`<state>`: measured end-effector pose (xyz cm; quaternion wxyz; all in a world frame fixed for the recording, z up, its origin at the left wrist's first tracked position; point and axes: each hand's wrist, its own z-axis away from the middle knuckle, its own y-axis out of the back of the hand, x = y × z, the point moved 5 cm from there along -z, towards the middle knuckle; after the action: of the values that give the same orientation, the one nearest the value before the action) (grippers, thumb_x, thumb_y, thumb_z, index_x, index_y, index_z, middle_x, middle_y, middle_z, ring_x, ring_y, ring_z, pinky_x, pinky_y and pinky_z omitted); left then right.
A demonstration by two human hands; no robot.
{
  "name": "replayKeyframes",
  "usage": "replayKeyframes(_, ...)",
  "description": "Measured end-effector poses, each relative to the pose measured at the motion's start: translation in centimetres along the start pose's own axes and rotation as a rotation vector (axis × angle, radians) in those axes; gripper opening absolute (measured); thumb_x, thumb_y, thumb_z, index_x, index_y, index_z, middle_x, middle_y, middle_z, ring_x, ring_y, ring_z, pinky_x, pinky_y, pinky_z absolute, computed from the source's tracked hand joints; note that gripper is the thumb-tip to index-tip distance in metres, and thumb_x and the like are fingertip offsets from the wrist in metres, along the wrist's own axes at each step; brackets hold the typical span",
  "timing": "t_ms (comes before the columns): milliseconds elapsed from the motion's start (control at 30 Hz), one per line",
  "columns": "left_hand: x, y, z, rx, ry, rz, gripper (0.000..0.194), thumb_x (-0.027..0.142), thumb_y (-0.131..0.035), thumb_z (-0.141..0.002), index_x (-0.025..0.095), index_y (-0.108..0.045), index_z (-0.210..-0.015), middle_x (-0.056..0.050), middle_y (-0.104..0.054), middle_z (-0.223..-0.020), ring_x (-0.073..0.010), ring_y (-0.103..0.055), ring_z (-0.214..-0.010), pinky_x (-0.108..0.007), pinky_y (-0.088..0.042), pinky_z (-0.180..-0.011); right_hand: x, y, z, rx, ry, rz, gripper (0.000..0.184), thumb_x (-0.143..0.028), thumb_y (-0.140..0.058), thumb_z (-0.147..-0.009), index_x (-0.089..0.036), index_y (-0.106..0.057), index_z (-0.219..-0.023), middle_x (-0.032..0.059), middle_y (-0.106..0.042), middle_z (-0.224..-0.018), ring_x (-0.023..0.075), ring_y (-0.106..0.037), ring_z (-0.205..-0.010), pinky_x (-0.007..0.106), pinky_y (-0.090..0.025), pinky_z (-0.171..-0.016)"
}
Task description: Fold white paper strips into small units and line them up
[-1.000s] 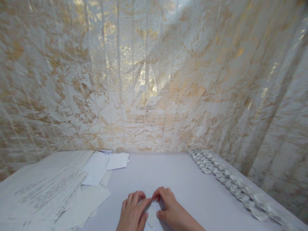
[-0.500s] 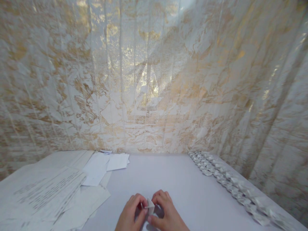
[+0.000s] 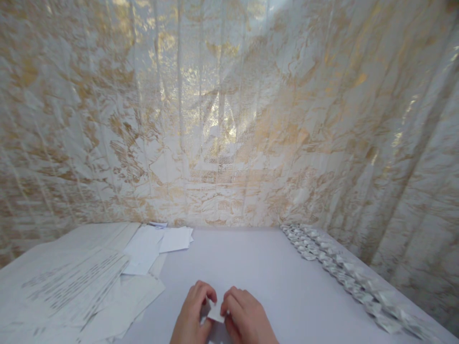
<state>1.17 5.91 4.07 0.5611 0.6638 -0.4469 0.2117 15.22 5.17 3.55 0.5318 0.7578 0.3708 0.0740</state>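
Observation:
My left hand and my right hand meet at the near edge of the white table. Both pinch a small folded piece of white paper between their fingertips, just above the table top. The fingers of both hands are curled around the paper, and most of it is hidden between them.
Loose white sheets, some printed, lie spread over the left side of the table. A smaller stack of paper slips sits at the back. Along the right edge runs a long row of several small folded paper pieces. A gold-and-white curtain hangs behind.
The hands lifted the small paper off the table and folded it smaller between the fingertips. Both hands have drawn slightly nearer to me.

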Motion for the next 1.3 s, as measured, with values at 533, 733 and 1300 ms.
replayKeyframes(533, 0.0, -0.8, 0.4, -0.12, -0.049, -0.468, 0.011, 0.018, -0.058, -0.087, 0.023, -0.065, -0.08, -0.002, -0.067, -0.097, -0.0236, -0.057, -0.097, -0.037, -0.037, -0.083, 2.2, 1.9, -0.3, -0.093, -0.382, -0.292, 0.016, -0.005, -0.071, -0.08, -0.021, -0.074, -0.077, 0.0014, -0.066, -0.089, 0.0202, -0.056, -0.097, 0.029, -0.038, -0.088)
replayKeyframes(733, -0.1, -1.2, 0.5, -0.066, -0.075, -0.437, 0.005, 0.018, -0.061, -0.087, 0.022, -0.063, -0.083, -0.003, -0.065, -0.097, -0.0236, -0.056, -0.096, -0.036, -0.036, -0.083, 2.4, 1.3, -0.6, -0.098, -0.39, -0.278, 0.014, -0.005, -0.068, -0.084, -0.018, -0.069, -0.078, 0.0024, -0.065, -0.091, 0.0218, -0.054, -0.097, 0.033, -0.036, -0.089)
replayKeyframes(1300, -0.4, -1.2, 0.2, -0.021, -0.01, -0.424, 0.011, 0.018, -0.055, -0.088, 0.02, -0.062, -0.08, -0.005, -0.061, -0.099, -0.0248, -0.055, -0.099, -0.037, -0.038, -0.085, 2.0, 0.9, -0.7, -0.076, -0.383, -0.261, 0.016, -0.002, -0.067, -0.08, -0.018, -0.065, -0.076, 0.0031, -0.063, -0.093, 0.0222, -0.055, -0.097, 0.036, -0.034, -0.093)
